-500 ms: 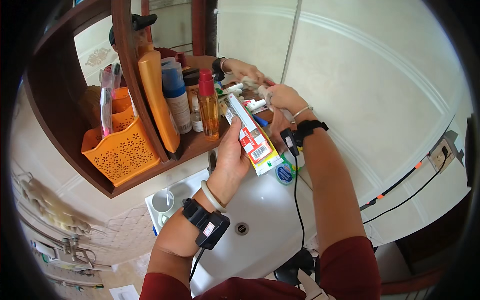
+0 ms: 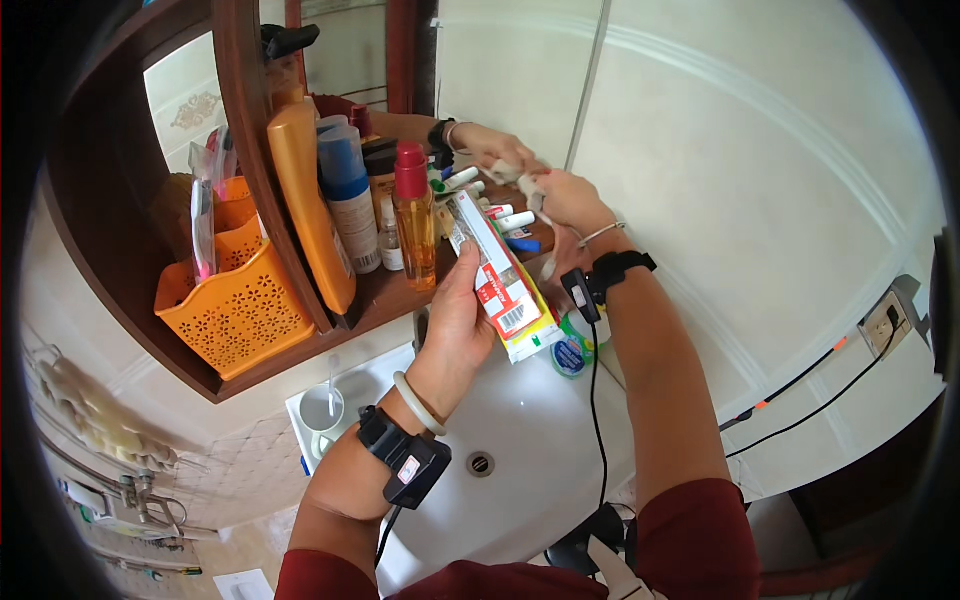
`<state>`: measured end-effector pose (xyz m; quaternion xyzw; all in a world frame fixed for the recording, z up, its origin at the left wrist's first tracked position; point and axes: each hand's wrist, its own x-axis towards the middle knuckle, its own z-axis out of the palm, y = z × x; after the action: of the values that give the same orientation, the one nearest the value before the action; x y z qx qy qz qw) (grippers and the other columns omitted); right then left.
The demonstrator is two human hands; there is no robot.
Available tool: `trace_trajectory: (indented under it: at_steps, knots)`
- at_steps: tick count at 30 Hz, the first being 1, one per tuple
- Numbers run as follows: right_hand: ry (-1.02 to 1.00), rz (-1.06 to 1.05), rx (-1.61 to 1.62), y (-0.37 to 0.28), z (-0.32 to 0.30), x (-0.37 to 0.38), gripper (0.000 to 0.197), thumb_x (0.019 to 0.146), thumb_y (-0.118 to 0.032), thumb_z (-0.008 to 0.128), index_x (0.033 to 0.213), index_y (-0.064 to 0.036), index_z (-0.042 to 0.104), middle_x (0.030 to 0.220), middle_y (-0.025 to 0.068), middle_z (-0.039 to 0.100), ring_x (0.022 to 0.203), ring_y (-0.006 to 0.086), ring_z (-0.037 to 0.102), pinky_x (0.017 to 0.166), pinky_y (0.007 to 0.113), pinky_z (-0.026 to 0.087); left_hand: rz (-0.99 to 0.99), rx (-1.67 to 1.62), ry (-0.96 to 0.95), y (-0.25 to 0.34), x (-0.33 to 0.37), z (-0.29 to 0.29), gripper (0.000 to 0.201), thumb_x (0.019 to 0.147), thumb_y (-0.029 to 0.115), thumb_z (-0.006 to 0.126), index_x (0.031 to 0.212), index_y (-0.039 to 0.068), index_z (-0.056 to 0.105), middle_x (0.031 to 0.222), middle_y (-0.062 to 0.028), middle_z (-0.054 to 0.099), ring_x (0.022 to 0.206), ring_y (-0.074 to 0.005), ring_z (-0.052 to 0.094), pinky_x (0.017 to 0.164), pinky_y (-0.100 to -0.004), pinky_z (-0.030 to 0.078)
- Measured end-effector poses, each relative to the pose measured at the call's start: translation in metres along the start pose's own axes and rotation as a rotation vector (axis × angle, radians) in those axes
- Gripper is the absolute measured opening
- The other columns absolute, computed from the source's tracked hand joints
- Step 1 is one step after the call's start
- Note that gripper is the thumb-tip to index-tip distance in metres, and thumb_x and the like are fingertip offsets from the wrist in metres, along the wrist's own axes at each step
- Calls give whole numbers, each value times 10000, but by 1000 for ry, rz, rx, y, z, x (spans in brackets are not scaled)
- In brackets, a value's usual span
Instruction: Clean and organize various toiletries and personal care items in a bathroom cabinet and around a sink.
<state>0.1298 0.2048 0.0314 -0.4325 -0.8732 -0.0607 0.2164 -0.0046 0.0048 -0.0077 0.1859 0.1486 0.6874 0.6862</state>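
- Head view: the left hand (image 2: 462, 318) holds a long flat box (image 2: 497, 273), white and red with a yellow edge. Its fingers are clamped around the lower half of the box, thumb on one side and the other fingers behind.
- The box is tilted. Its long side runs from the top left, near the shelf (image 2: 385, 290), down to the bottom right, over the sink (image 2: 520, 430).
- The right hand (image 2: 565, 200) is higher up and a bit farther away, just past the top end of the box. Its fingers are pinched together on something small and white (image 2: 532, 190). It is too small to tell what it is.
- The top end of the box points toward the right hand, so the right hand is the nearer one to that end. The two are close but do not touch.
- A mirror (image 2: 350, 50) behind the shelf shows the hand again, so the other hand seen up there is only a reflection.
- On the shelf, to the left of the box, stand a clear bottle with a red cap (image 2: 414, 215), a blue bottle (image 2: 345, 195) and a tall orange bottle (image 2: 308, 200). Small tubes (image 2: 505, 225) lie on the shelf under the right hand.
- An orange basket (image 2: 232, 310) with little holes sits at the left end of the shelf.
- A white cup (image 2: 322, 412) stands beside the sink, below the basket.
- Both wrists wear a black band, and a thin black cable (image 2: 597, 400) hangs down from the right one.
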Motion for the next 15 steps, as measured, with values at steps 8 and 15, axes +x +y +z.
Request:
trace_trajectory:
  at_steps: [8, 15]
  knots:
    - [182, 51, -82, 30, -55, -17, 194, 718, -163, 596, 899, -143, 664, 862, 153, 609, 791, 328, 598, 705, 393, 481, -27, -22, 50, 1, -4, 9, 280, 930, 329, 434, 1045, 86, 512, 864, -45, 592, 766, -156, 605, 720, -346, 541]
    - [238, 144, -448, 21, -61, -29, 240, 744, -162, 586, 970, -171, 664, 881, 152, 586, 756, 308, 622, 673, 389, 506, -15, -13, 72, 1, -3, 8, 283, 924, 323, 453, 1041, 77, 529, 874, -56, 600, 745, -147, 599, 678, -324, 541]
